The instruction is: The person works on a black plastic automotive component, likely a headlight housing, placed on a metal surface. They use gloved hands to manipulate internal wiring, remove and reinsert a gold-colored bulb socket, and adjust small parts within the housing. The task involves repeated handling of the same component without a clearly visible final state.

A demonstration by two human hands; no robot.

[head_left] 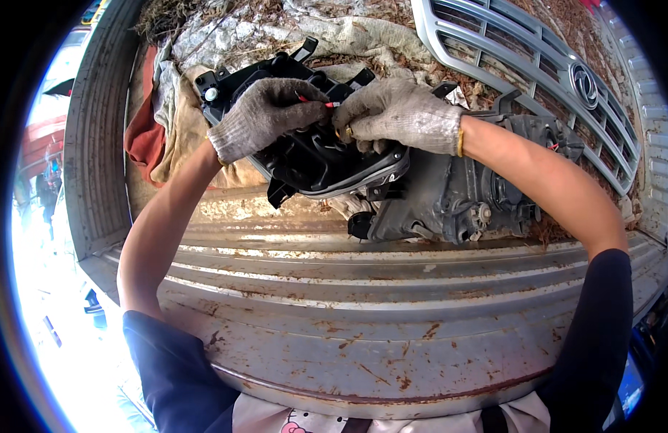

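Note:
Both of my hands wear soiled whitish knit gloves and meet over the back of a black car headlight housing (305, 159). In my left hand (265, 112), closed in a pinch, is a thin red wire (332, 105) that runs across to the other glove. My right hand (399, 112) is closed too, its fingertips at the wire's other end. A small brassy bit (346, 133) shows below those fingertips; its kind I cannot make out. The headlight's clear lens edge (370, 177) faces toward me, and its brackets stick out around the gloves.
A second, dusty headlight unit (456, 195) lies right of the first, under my right forearm. Behind it leans a silver car grille (521, 50). Dirty cloths (182, 123) and dry plant litter cover the truck bed's far part. A rusty ribbed metal edge (363, 317) runs nearest me.

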